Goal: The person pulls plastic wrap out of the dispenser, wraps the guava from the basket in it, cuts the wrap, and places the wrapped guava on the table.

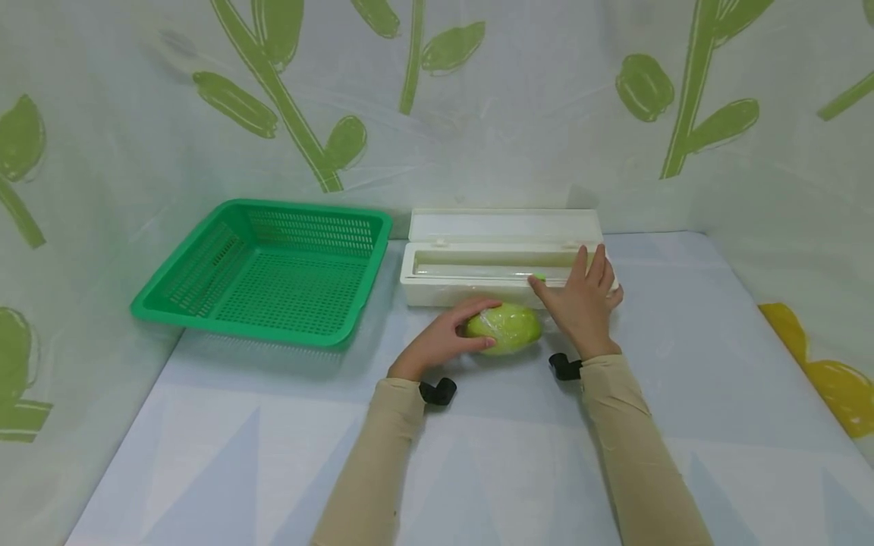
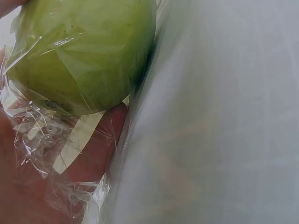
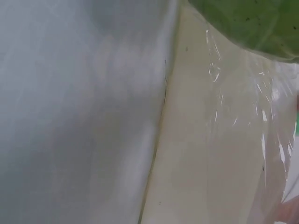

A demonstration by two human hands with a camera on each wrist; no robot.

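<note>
A yellow-green fruit (image 1: pixel 510 327) wrapped in clear cling film lies on the table, in front of a white cling film dispenser (image 1: pixel 471 293). My left hand (image 1: pixel 440 337) grips the fruit's left end between thumb and fingers. Crumpled film (image 2: pixel 35 135) bunches against the palm in the left wrist view. My right hand (image 1: pixel 583 307) is over the dispenser's right end with fingers spread, its thumb beside a small green piece (image 1: pixel 539 277) on the front edge. Clear film (image 3: pixel 233 107) hangs before the dispenser's front wall in the right wrist view; the right fingers are mostly hidden there.
To the left stands a green plastic basket (image 1: pixel 374 265) with perforated walls. The dispenser's lid (image 1: pixel 505 225) is raised at the back, against the patterned curtain (image 1: pixel 519 136). Black wrist cameras (image 1: pixel 440 391) sit just under both hands.
</note>
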